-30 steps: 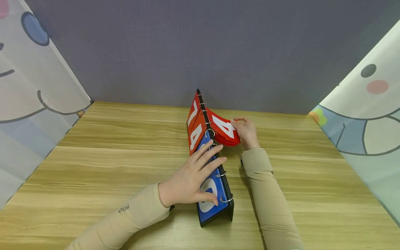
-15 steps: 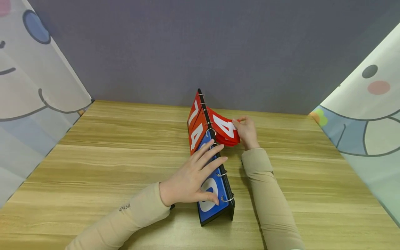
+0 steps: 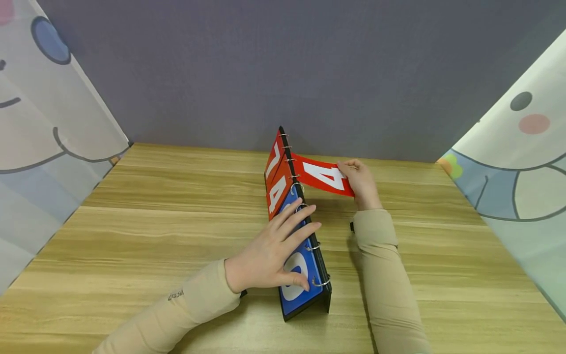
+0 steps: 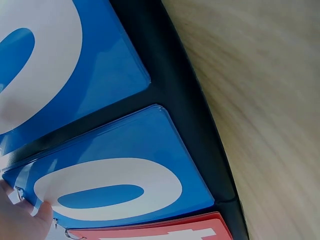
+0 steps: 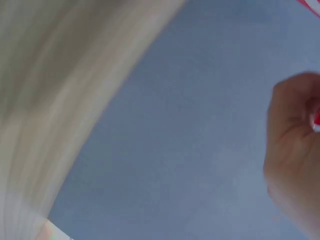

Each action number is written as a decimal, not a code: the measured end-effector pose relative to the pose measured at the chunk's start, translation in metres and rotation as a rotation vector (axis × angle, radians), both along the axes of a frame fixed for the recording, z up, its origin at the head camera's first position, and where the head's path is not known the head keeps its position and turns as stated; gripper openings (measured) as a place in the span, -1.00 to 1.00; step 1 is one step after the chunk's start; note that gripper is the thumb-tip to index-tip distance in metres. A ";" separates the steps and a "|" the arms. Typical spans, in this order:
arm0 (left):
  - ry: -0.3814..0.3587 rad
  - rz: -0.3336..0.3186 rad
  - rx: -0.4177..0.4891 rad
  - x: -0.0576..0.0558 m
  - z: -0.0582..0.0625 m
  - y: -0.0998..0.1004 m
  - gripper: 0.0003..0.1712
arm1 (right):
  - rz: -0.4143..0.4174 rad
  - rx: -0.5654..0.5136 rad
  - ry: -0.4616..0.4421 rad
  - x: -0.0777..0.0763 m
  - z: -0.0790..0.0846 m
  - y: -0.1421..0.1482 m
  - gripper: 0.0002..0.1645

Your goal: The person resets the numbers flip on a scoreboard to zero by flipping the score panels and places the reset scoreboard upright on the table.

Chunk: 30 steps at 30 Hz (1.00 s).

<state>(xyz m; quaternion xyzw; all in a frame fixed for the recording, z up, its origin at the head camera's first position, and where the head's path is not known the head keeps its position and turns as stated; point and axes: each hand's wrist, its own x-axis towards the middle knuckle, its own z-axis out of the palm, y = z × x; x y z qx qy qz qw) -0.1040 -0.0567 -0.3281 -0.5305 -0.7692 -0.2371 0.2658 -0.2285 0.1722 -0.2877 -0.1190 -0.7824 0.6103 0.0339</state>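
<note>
A flip scoreboard (image 3: 328, 295) stands tent-like on the table, its number cards hung on metal rings along the top ridge. My left hand (image 3: 269, 255) lies with spread fingers over the blue cards, fingertips at the ridge. Two blue cards with a white 0 show in the left wrist view, the nearer being a blue 0 card (image 4: 165, 145). On the far side of the ridge my right hand (image 3: 361, 186) pinches the outer edge of a red 4 card (image 3: 316, 177), lifted out nearly level. Red 7 and 4 cards (image 3: 277, 189) lie on the left face.
The scoreboard rests on a wood-grain table (image 3: 155, 221). A grey partition (image 3: 283, 69) rises behind the table's far edge. Cartoon-printed cloths hang at both sides, such as the right cloth (image 3: 522, 162).
My right hand has moved right and slightly up, drawing the red 4 card out straighter. The other red cards beneath it no longer show. The left hand has stayed in place.
</note>
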 end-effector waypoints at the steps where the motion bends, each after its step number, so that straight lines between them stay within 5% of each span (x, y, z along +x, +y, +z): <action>1: -0.001 -0.001 0.001 0.000 0.000 0.000 0.03 | 0.025 -0.025 0.004 0.002 0.004 0.003 -0.83; 8: 0.001 -0.002 0.003 0.000 0.000 0.000 0.03 | 0.106 -0.399 0.207 0.023 0.032 0.010 -0.79; 13: -0.005 -0.004 0.006 0.000 -0.001 0.000 0.03 | 0.129 -0.503 0.413 0.039 0.045 -0.002 -0.53; 18: -0.016 0.001 0.001 0.000 -0.001 0.000 0.03 | 0.158 -0.419 0.527 0.049 0.050 -0.013 -0.36; 30: -0.019 -0.006 0.002 0.001 0.000 -0.001 0.02 | 0.229 -0.145 0.678 0.055 0.048 -0.029 -0.30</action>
